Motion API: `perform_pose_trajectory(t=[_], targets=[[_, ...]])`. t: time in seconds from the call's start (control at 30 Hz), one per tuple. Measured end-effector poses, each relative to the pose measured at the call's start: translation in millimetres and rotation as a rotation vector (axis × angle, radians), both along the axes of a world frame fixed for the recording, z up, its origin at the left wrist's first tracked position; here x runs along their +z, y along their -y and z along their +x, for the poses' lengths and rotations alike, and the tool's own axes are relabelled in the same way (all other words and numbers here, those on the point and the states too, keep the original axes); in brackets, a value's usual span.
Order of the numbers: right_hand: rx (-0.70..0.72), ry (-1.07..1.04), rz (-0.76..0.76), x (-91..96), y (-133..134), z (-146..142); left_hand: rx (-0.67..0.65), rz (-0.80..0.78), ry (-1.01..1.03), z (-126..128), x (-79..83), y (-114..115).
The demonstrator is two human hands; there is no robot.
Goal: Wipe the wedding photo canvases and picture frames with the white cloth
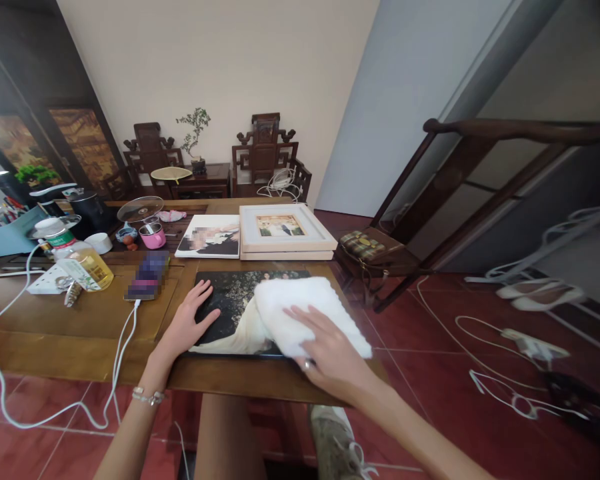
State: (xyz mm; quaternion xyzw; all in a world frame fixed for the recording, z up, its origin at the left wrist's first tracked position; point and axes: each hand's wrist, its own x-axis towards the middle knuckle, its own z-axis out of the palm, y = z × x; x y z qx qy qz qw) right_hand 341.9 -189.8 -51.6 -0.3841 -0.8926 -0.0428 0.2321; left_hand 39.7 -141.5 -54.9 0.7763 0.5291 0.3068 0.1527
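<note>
A dark glossy photo panel [230, 300] lies flat near the front edge of the wooden table, showing a pale gown against black. My left hand [193, 320] rests on its left edge with the fingers spread. Over the right part of the panel lies a folded white towel [300, 300]. My right hand [325, 343] presses on this towel from above, fingers stretched across it, a ring on one finger. The towel hides the panel's right side and hangs past its right edge.
Behind the panel sit stacked pale picture frames [290, 248] and a smaller photo panel [210, 237]. On the left are a charging phone [147, 275], a bottle [87, 260], a pink cup [153, 235] and a power strip [47, 281]. A wooden chair [405, 247] stands to the right.
</note>
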Motion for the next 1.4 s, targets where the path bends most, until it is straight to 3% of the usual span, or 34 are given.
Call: perform_pose_trajectory(t=[0.1, 0.2, 0.3, 0.5, 0.6, 0.7, 0.9, 1.03, 1.13, 1.4], targets=[[0.103, 0.037, -0.032, 2.7, 31, -10, -0.002, 0.01, -0.014, 0, -1.1, 0], [0.182, 0.061, -0.056, 7.9, 36, -17, -0.003, 0.016, -0.027, 0, -0.9, -1], [0.157, 0.05, -0.065, 11.1, 12, -18, -0.005, 0.012, -0.032, 0, 0.2, 0], [0.006, 0.033, -0.015, 9.7, -65, -1, -0.017, 0.01, -0.017, -1, 0.6, 1], [-0.018, 0.034, -0.026, 8.8, -74, 5, -0.01, -0.002, -0.007, -1, 0.5, 1], [-0.01, 0.047, -0.041, 8.1, -53, 7, -0.007, -0.007, -0.004, -1, 0.3, 0], [0.091, 0.033, 0.006, 6.1, 20, 5, -0.011, 0.004, -0.007, 0, -0.9, 0], [0.164, -0.02, 0.068, 2.2, 35, 8, -0.019, 0.012, -0.028, -1, -1.7, 0], [0.143, -0.029, 0.1, -0.7, 17, 11, -0.027, 0.029, -0.021, -1, -2.1, 0], [0.0, 0.033, 0.04, 7.6, -73, 16, -0.03, 0.022, -0.033, -2, -1.0, 0]])
